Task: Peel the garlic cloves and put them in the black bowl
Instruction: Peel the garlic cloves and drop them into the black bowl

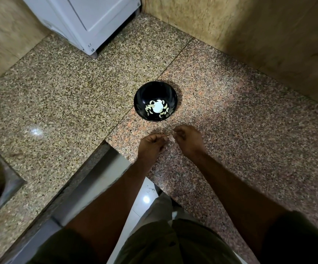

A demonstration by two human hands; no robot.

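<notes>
Garlic clove [170,137] pinched between left hand [150,144] and right hand [189,139] fingers.

The scene is seen through one wide-angle head-worn camera, aimed forward and steeply down from above the person's chest. The granite countertop [230,115] is viewed from standing height, its corner and the walls bent by the lens. The forearms are seen close at the lower edge, and the black bowl [155,92] is placed near the centre.
</notes>
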